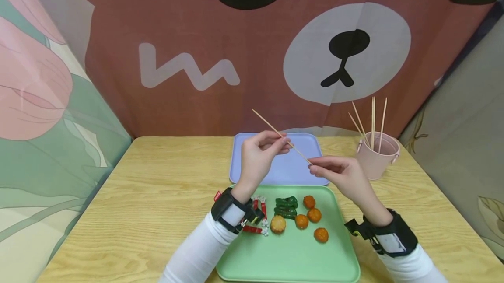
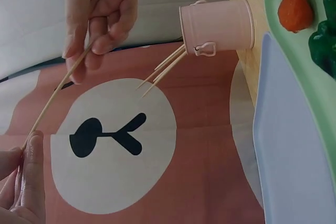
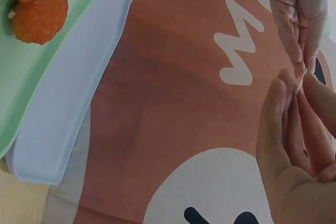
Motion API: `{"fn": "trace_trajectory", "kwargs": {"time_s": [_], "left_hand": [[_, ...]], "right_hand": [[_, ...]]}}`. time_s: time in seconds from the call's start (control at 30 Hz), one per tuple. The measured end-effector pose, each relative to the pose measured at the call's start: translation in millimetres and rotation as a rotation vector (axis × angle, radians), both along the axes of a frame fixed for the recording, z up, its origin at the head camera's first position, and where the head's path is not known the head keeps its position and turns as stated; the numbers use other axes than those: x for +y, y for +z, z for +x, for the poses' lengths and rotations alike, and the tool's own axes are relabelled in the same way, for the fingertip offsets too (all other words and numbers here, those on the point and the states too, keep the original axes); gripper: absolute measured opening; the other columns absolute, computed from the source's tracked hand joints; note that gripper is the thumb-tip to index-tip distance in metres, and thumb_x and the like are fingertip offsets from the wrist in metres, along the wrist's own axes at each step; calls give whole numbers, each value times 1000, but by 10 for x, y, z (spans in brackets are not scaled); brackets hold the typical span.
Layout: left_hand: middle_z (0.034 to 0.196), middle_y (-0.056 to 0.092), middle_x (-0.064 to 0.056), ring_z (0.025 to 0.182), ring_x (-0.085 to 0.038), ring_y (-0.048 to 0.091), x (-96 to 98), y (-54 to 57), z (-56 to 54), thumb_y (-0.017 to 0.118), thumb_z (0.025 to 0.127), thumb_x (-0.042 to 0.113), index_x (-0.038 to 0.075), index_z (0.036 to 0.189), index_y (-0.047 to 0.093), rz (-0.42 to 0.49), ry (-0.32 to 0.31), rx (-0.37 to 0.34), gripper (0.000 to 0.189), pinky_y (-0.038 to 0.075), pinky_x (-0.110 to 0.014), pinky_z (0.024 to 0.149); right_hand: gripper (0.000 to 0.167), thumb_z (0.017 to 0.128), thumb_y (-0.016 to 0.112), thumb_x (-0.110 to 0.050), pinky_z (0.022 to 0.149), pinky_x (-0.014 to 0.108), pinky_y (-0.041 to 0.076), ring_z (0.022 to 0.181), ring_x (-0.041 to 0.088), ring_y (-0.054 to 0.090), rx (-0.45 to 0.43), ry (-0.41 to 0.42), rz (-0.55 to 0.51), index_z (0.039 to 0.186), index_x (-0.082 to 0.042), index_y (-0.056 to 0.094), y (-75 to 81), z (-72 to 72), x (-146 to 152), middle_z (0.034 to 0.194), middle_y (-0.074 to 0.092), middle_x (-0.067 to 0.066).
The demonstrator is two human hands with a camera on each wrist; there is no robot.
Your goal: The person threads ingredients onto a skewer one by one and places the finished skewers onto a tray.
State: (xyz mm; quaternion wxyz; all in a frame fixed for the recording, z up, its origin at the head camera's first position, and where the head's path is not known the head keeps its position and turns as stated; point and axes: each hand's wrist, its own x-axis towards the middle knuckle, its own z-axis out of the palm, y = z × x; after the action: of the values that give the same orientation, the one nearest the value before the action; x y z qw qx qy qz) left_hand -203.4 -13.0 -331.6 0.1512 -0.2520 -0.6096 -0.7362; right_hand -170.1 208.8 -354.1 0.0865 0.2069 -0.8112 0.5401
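- The skewer (image 1: 299, 152) is in the air above the far edge of the green tray (image 1: 291, 259), slanting, with its free tip up and to the left and its other end down to the right.
- The left hand (image 1: 257, 154) is raised over the far edge of the green tray and pinches the skewer partway along, between thumb and fingers.
- The right hand (image 1: 340, 171) is over the far right corner of the green tray and pinches the skewer's lower end with thumb and fingertips; a short length of wood shows between the two hands.
- On the green tray, towards its right side, sit four orange balls (image 1: 314, 215): three near each other, one a little apart and nearer the front.
- Left of them on the green tray is one yellow ball (image 1: 278, 224), and just behind it a stack of dark green pieces (image 1: 285, 207).
- Red-and-white sticks (image 1: 263, 213) lie on the green tray's left side, partly hidden by the left wrist's black band (image 1: 222, 206).
- The blue tray (image 1: 287, 174) lies just beyond the green tray, close along its far edge.
- The pink bucket (image 1: 376, 160) stands upright beyond the green tray's far right corner, with more skewers (image 1: 372, 121) leaning inside it.
- The green tray rests on the wooden table (image 1: 169, 178); behind it hangs a brown cloth (image 1: 252, 33) with a cartoon face.
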Motion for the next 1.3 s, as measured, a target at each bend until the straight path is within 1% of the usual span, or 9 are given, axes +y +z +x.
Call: {"fn": "trace_trajectory", "kwargs": {"time_s": [0.13,0.2,0.33,0.43,0.6,0.8,0.9,1.13,1.3], "left_hand": [[87,71,-23,75,-23,72,5,-31,-12,69,86,9,-6,96,68,-39,7,9,18,59,-34,69],[87,72,-17,75,-18,71,7,-48,-26,70,86,14,-1,98,69,-137,48,31,20,59,-32,70],[88,73,-3,80,-9,67,22,-86,-73,73,83,27,10,100,70,-527,188,127,23,55,-24,74],[92,71,2,86,-9,62,58,-118,-111,75,81,31,15,100,70,-817,210,196,25,50,-22,76],[96,67,4,93,-12,59,170,-186,-201,76,80,29,17,102,70,-1093,107,278,26,46,-21,80],[101,66,4,97,-12,57,303,-290,-310,77,79,24,15,106,69,-1284,-28,339,30,44,-22,86],[105,66,1,98,-12,56,358,-351,-353,77,79,20,14,109,68,-1352,-107,345,32,44,-21,87],[109,67,-1,99,-11,57,480,-480,-399,77,78,17,13,114,68,-1457,-329,444,37,42,-18,88],[113,66,5,106,-9,56,573,-531,-313,76,80,16,16,118,66,-1528,-472,388,40,42,-13,90]], "right_hand": [[21,87,67,-8,64,25,57,78,8,70,11,-20,0,105,1,71,16,10,4,89,74,-2],[20,87,67,-8,66,25,57,77,7,70,11,-48,-12,104,2,71,25,4,26,87,74,-5],[21,86,68,-8,68,23,57,78,3,69,24,-125,-27,103,4,71,45,-13,120,87,73,-15],[22,86,68,-6,68,21,56,78,-1,68,45,-163,-19,103,7,70,49,-19,211,87,71,-20],[22,86,68,-6,67,18,55,76,-2,68,63,-199,20,103,8,69,27,-29,345,88,69,-22],[24,87,68,-8,67,16,55,76,-3,67,64,-240,58,105,7,69,8,-25,453,87,69,-23],[26,87,67,-10,68,15,54,77,-4,67,55,-260,65,107,8,68,22,-13,509,87,69,-24],[30,89,65,-11,66,15,54,77,-6,67,32,-289,55,107,12,65,46,3,593,87,66,-26],[30,88,66,-14,66,14,54,76,-7,66,24,-318,88,107,9,67,43,21,612,87,65,-27]]}}
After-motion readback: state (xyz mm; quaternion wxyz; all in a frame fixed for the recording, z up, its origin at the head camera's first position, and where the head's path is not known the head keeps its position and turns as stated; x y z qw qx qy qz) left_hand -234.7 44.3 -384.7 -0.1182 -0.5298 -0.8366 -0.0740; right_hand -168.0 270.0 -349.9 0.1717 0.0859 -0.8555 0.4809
